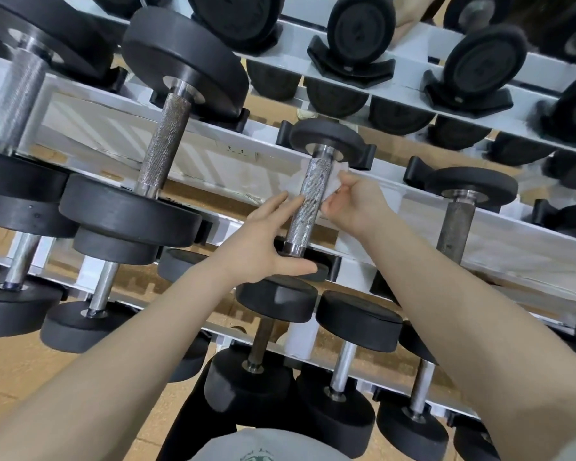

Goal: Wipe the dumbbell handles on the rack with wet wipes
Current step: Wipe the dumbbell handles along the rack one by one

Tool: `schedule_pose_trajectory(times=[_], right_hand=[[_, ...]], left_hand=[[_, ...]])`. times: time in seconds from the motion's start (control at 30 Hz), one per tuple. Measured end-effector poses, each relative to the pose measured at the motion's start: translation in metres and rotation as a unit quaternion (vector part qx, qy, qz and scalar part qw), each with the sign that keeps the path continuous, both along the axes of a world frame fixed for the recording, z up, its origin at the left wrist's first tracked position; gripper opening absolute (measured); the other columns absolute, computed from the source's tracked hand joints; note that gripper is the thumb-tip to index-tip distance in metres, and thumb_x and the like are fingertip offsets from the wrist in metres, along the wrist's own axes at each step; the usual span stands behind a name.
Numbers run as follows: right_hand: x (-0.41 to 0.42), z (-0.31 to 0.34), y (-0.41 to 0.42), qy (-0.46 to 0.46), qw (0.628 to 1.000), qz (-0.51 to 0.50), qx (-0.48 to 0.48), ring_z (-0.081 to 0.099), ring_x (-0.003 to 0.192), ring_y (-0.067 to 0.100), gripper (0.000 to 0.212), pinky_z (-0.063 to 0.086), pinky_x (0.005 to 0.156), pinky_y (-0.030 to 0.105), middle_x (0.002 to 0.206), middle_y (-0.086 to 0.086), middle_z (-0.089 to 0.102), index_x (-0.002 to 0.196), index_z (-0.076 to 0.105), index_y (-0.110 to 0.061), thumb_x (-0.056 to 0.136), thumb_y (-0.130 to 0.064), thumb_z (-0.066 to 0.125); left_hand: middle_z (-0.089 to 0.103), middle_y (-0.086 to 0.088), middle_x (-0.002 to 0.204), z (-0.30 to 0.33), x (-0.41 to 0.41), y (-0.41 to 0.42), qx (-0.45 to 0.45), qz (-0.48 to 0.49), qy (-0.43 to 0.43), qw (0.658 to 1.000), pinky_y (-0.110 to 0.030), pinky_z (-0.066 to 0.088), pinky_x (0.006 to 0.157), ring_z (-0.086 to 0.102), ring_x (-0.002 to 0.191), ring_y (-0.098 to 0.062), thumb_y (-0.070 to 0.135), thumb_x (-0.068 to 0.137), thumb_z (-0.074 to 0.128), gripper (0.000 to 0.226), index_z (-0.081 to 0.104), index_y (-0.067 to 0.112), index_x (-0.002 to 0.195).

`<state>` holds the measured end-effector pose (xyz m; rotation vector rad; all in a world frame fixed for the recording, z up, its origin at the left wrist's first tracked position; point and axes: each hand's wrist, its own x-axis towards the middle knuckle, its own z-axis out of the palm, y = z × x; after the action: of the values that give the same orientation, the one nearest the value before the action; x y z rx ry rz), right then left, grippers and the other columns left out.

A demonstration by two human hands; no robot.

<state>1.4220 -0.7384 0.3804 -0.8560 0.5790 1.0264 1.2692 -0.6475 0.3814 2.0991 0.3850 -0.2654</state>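
Note:
A small dumbbell with a knurled steel handle (308,202) lies across the middle tier of the white rack (233,161). A white wet wipe (336,181) passes behind the handle and shows on both sides of it. My right hand (353,202) pinches the wipe's right edge beside the handle. My left hand (263,241) is at the handle's left with straight fingers reaching up along it and the thumb stretched under its lower end. Whether the left fingers touch the wipe cannot be told.
Black-headed dumbbells fill the rack's three tiers: a large one (165,141) to the left, a rusty-handled one (454,224) to the right, smaller ones (343,367) below. Black cradles (350,66) hold the upper row. Tan flooring (20,377) lies below.

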Motion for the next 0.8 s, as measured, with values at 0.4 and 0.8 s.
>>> schedule_pose_trajectory(times=[0.4,0.8], right_hand=[[-0.021,-0.014,-0.041,-0.064,0.96,0.271,0.036,0.062,0.103,0.027,0.04,0.044,0.099,0.042,0.11,0.014,0.065,0.117,0.056,-0.009,0.101,-0.03,0.027],[-0.048,0.002,-0.051,-0.218,0.905,0.262,-0.255,0.052,0.083,0.022,0.018,0.052,0.068,0.031,0.096,0.013,0.06,0.103,0.062,-0.005,0.092,0.0,0.049]], left_hand=[[0.013,0.006,0.155,0.003,-0.001,-0.002,0.019,0.033,0.009,0.999,-0.032,0.019,0.111,0.013,0.142,-0.014,0.045,0.063,0.08,0.098,0.025,0.035,0.144],[0.036,0.0,0.146,0.01,-0.009,-0.009,0.069,0.028,-0.003,0.997,-0.029,0.033,0.1,0.037,0.13,-0.015,0.052,0.072,0.07,0.088,0.03,0.019,0.143]])
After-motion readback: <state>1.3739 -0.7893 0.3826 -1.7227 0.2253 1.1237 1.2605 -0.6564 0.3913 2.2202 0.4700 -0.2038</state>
